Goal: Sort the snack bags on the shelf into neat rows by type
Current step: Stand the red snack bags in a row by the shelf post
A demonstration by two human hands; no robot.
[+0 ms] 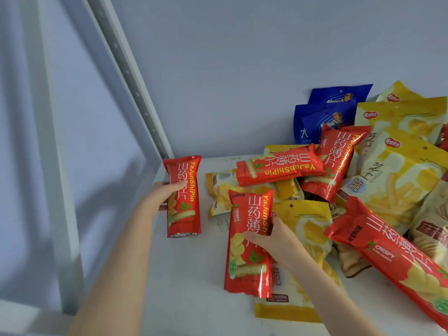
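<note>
I am seeing the left hand (167, 194) curling its fingers round a red yam-slice bag (184, 197), holding it upright near the left rear corner of the shelf (189, 282). The right hand (272, 241) is gripping a second red bag (246, 253), upright, just beside the mixed pile (388, 180) on the right.

Lower-right red bag (388, 258) partly off-frame; blue bags (322, 115) half behind others

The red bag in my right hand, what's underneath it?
A yellow bag shows beneath the red bag that the right hand grips. The yellow bag's left edge is hidden behind it.
</note>
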